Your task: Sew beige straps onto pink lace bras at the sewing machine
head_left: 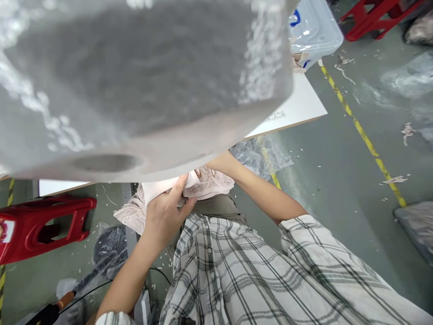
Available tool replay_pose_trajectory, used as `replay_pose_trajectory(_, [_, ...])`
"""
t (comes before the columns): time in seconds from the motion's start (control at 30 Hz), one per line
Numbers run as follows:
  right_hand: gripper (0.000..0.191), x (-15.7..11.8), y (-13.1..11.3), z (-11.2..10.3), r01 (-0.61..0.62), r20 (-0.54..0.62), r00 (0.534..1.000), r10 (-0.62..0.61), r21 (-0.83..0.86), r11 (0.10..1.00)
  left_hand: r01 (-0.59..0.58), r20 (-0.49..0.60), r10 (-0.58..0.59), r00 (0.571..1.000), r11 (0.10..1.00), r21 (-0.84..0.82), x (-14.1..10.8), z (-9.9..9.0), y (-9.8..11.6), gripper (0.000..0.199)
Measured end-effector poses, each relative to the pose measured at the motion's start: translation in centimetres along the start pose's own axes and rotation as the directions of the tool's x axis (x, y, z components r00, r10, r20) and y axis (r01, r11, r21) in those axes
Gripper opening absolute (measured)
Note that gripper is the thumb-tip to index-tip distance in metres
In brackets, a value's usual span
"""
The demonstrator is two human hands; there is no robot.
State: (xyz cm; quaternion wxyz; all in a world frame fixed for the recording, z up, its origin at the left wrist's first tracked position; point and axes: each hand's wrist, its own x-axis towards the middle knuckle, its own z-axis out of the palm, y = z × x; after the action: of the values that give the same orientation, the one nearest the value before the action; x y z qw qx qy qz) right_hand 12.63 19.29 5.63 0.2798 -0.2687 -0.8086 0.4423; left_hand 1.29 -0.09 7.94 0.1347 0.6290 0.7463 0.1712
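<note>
A pale pink lace fabric piece (pixel 213 183) lies over my lap, below a large grey-white object (pixel 145 90) that fills the upper left of the head view. My left hand (pixel 167 207) is closed on the fabric, its fingers and thumb pinching a smooth folded edge. The right forearm reaches in from the right to the other side of the fabric. My right hand (pixel 216 161) shows only at the wrist; its fingers are hidden behind the grey-white object.
A white tabletop (pixel 297 106) bears a clear plastic box (pixel 316 34) at the upper right. Red stools (pixel 47 225) stand at left and upper right. Plastic bags (pixel 264 155) and scraps lie on the green floor, which has yellow-black tape (pixel 361 131).
</note>
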Motion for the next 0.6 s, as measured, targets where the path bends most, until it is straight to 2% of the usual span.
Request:
replay_pose_trajectory(0.17, [0.011, 0.1, 0.2, 0.0, 0.003, 0.000, 1.000, -0.003, 0.063, 0.998, -0.021, -0.014, 0.021, 1.000, 1.000, 0.022, 0.1, 0.1, 0.0, 0.062])
replay_pose_trajectory(0.27, [0.012, 0.2, 0.7, 0.3, 0.051, -0.024, 0.999, -0.049, 0.089, 0.995, -0.052, -0.035, 0.055, 0.998, 0.996, 0.069, -0.1, 0.1, -0.1, 0.064])
replay_pose_trajectory(0.4, [0.019, -0.1, 1.3, 0.8, 0.147, -0.154, 0.980, -0.123, 0.158, 0.976, -0.063, -0.085, 0.080, 0.993, 0.980, 0.187, -0.2, -0.1, -0.2, 0.060])
replay_pose_trajectory(0.5, [0.019, -0.6, 1.5, 1.0, 0.152, -0.266, 0.960, -0.093, 0.212, 0.965, -0.097, -0.088, 0.120, 0.989, 0.970, 0.224, -0.2, -0.2, 0.0, 0.058])
replay_pose_trajectory(0.6, [0.016, -1.3, 1.5, 0.9, 0.148, -0.301, 0.951, -0.065, 0.263, 0.953, -0.115, -0.094, 0.138, 0.986, 0.969, 0.217, -0.1, -0.3, 0.1, 0.057])
